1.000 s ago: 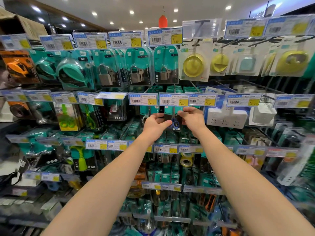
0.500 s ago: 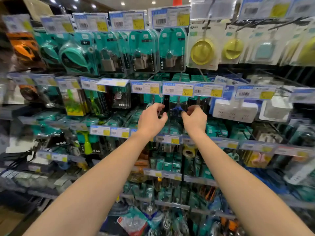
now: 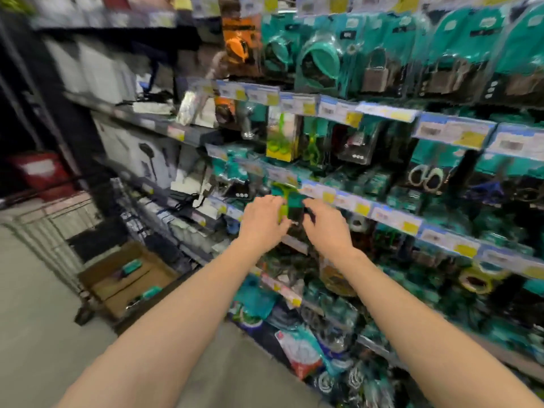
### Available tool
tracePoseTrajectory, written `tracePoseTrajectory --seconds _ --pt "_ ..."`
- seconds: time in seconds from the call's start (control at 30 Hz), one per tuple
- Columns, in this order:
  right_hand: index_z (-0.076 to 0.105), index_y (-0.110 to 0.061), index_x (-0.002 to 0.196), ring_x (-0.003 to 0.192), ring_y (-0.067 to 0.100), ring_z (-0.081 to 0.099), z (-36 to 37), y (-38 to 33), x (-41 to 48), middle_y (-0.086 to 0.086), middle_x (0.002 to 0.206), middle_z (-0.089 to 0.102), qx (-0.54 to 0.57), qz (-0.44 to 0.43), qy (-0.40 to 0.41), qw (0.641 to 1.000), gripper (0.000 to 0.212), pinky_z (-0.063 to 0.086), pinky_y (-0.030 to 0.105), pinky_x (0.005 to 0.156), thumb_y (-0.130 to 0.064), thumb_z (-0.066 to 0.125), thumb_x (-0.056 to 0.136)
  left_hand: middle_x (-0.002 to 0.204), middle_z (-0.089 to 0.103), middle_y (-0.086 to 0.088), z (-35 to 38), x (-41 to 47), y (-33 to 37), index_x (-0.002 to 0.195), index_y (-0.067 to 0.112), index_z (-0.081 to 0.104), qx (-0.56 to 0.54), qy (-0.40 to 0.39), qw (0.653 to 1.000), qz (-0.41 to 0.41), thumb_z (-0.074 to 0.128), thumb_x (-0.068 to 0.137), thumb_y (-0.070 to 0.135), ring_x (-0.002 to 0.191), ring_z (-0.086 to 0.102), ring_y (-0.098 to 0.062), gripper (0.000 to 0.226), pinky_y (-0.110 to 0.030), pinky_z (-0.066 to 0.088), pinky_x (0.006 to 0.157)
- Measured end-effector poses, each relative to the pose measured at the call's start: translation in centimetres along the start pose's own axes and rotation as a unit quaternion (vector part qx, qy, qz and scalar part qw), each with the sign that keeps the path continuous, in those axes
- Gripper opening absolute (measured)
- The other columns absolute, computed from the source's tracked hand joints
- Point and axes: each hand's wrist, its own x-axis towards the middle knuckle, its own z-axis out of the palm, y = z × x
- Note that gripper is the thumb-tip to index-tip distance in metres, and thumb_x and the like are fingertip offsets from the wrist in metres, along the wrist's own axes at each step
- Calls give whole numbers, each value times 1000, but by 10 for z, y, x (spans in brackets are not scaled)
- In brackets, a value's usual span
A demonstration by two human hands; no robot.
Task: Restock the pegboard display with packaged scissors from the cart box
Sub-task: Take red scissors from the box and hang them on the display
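The view is blurred by motion. My left hand (image 3: pixel 263 222) and my right hand (image 3: pixel 327 228) hover side by side in front of the pegboard display (image 3: pixel 391 219), fingers relaxed and holding nothing. Just behind them hangs a green and teal package (image 3: pixel 290 205). A packaged pair of scissors (image 3: pixel 426 178) with pale loop handles hangs further right on the pegboard. Down at the lower left, the cardboard cart box (image 3: pixel 97 273) stands open with teal packages (image 3: pixel 132 266) lying in it.
A wire cart (image 3: pixel 56 231) holds the box on the grey floor (image 3: pixel 35 334). Rows of price tags (image 3: pixel 453 135) run along the hooks. Padlock packs (image 3: pixel 375 75) hang up top. Shelves with white boxes (image 3: pixel 97 69) stand at the left.
My head has swung left and down, bringing the cart and box into view. Both hands have let go of the scissors pack on the hook and dropped away from it.
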Motion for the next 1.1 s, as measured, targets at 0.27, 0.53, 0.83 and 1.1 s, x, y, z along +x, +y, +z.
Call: tracePoseTrajectory --seconds 0.27,0.53,0.83,1.1 --pt "66 -13 127 104 34 68 207 -209 19 12 119 71 -3 -76 -185 980 31 56 41 75 -18 50 101 106 70 -7 -70 -113 -275 120 19 66 152 -57 979 -127 56 88 33 98 67 -34 36 -42 51 80" --pt "59 -16 139 123 29 63 372 -370 11 7 138 63 -19 -120 -297 947 42 55 43 95 -28 51 100 118 68 -6 -107 -212 -477 124 20 63 170 -97 948 -251 52 93 36 109 63 -30 37 -40 49 93" --pt "60 -22 137 118 32 65 537 -469 65 8 132 65 -38 -96 -358 928 43 53 41 93 -34 55 97 118 67 -9 -85 -227 -649 117 18 62 138 -153 925 -318 51 95 36 110 62 -34 31 -42 46 94" --pt "59 -17 131 120 32 64 674 -522 142 11 132 63 -54 -43 -405 912 34 52 40 95 -25 53 98 122 64 -8 -74 -158 -788 119 19 60 130 -244 921 -276 49 96 36 117 57 -31 30 -44 44 102"
